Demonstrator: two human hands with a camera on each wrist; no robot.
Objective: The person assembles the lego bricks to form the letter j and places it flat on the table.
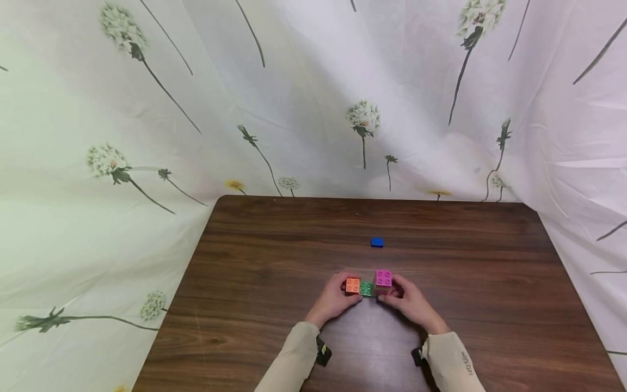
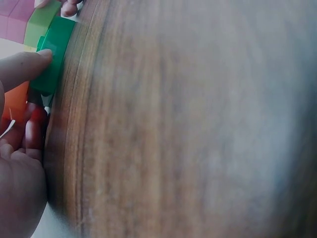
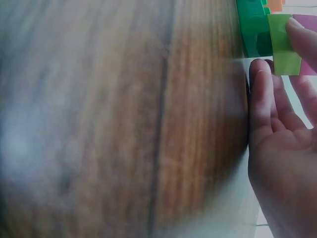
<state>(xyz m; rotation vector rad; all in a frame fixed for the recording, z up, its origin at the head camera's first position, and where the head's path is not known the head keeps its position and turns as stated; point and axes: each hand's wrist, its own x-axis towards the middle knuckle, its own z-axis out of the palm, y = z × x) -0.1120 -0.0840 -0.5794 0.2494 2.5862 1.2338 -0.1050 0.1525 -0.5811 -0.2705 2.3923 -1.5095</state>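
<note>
A low green toy brick (image 1: 365,288) lies on the table between both hands. On its left end sits an orange brick (image 1: 352,286). A light green brick (image 3: 285,47) rises from its right end, topped by a magenta brick (image 1: 383,278). My left hand (image 1: 334,299) grips the left end, thumb on the green brick's near side and fingers behind the orange one. My right hand (image 1: 412,302) holds the right stack, its thumb on the light green brick near the magenta one. Far-side fingers are partly hidden by the bricks.
A small blue brick (image 1: 377,243) lies on the brown wooden table (image 1: 254,256), beyond the hands. A white cloth (image 1: 313,120) printed with dandelions hangs behind the table's far edge and along its sides.
</note>
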